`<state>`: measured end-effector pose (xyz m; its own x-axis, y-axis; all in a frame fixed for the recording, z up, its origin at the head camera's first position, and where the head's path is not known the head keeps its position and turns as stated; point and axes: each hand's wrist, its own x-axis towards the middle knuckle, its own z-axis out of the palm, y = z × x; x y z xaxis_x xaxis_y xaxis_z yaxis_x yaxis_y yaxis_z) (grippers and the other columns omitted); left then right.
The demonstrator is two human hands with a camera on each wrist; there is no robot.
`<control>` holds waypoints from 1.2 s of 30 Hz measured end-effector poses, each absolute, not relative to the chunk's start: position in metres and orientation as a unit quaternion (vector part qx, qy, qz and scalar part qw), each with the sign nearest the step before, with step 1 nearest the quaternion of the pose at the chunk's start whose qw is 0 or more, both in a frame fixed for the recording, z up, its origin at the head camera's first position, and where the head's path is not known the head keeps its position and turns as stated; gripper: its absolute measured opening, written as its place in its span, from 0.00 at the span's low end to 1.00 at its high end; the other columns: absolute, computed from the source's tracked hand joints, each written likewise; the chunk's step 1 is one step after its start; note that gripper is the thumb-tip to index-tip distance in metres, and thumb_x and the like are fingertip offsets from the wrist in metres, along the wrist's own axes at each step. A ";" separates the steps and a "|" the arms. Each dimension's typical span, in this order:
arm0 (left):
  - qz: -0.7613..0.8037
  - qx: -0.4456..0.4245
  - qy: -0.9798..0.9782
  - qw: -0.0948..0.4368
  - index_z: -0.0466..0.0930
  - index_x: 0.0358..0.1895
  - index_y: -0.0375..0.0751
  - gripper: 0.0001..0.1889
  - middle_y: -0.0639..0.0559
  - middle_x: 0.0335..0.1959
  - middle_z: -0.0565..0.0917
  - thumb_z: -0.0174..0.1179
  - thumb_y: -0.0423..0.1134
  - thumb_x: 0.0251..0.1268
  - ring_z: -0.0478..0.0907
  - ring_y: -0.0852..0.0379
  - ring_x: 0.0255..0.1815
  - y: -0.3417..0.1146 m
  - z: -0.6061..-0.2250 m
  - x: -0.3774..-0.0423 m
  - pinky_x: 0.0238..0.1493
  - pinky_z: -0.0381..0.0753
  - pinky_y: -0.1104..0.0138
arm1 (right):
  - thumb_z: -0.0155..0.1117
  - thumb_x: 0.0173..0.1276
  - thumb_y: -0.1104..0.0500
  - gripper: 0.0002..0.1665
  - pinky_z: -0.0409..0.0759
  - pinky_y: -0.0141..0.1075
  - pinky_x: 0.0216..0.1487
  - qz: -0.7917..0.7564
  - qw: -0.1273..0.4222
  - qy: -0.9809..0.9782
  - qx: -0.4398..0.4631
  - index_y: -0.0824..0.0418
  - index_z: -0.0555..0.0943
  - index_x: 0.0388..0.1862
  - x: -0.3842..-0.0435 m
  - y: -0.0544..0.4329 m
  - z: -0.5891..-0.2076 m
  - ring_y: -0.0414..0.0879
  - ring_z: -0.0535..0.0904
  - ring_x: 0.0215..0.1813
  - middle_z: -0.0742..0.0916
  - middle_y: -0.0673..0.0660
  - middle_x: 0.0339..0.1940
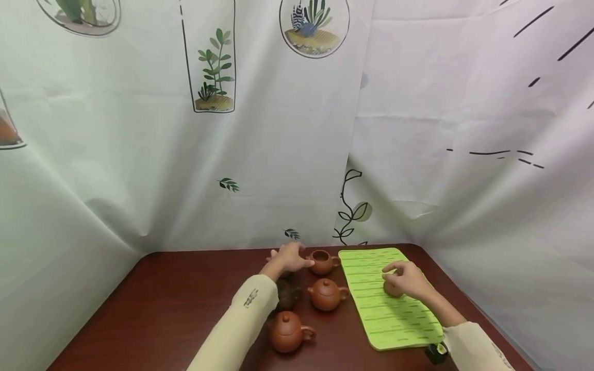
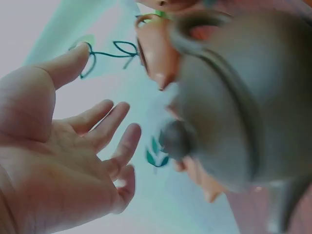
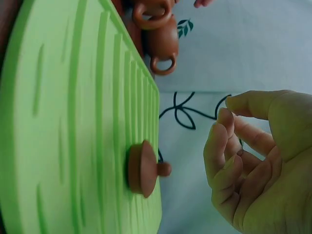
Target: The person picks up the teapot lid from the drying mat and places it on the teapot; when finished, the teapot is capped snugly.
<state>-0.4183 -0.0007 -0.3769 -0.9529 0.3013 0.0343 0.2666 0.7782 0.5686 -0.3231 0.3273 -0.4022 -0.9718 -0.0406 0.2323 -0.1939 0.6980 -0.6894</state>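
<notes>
My left hand (image 1: 289, 257) reaches over the back of the table with its fingers spread and nothing in its grasp. In the left wrist view a dark teapot (image 2: 229, 107) with its lid on looms beside the palm. Right of that hand stands a reddish-brown teapot without a lid (image 1: 321, 268); another reddish-brown teapot (image 2: 197, 180) is mostly hidden behind the hand in the head view. My right hand (image 1: 407, 280), fingers loosely bent and empty, hovers over a small reddish-brown lid (image 3: 144, 168). Knob up, the lid lies on a light-green ridged mat (image 1: 394, 324).
Two lidded reddish-brown teapots, one in the middle (image 1: 326, 295) and one in front (image 1: 285, 333), stand left of the mat. A small black object with a pale flower (image 1: 436, 353) sits by the mat's near corner. Patterned white cloth (image 1: 278, 154) hangs behind the dark red table (image 1: 185, 309).
</notes>
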 end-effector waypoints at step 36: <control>0.381 0.109 0.918 0.018 0.76 0.64 0.37 0.30 0.39 0.60 0.78 0.72 0.42 0.58 0.67 0.34 0.65 0.052 -0.401 -0.439 0.63 0.68 0.47 | 0.68 0.66 0.58 0.17 0.73 0.40 0.25 0.377 0.106 -0.920 -0.017 0.69 0.84 0.48 -0.328 0.362 -0.427 0.48 0.76 0.27 0.84 0.60 0.35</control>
<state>-0.4391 0.0518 -0.4006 -0.9756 0.2139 0.0494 0.1860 0.6862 0.7033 -0.3278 0.3621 -0.4272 -0.9771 0.1107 0.1815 -0.0484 0.7157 -0.6967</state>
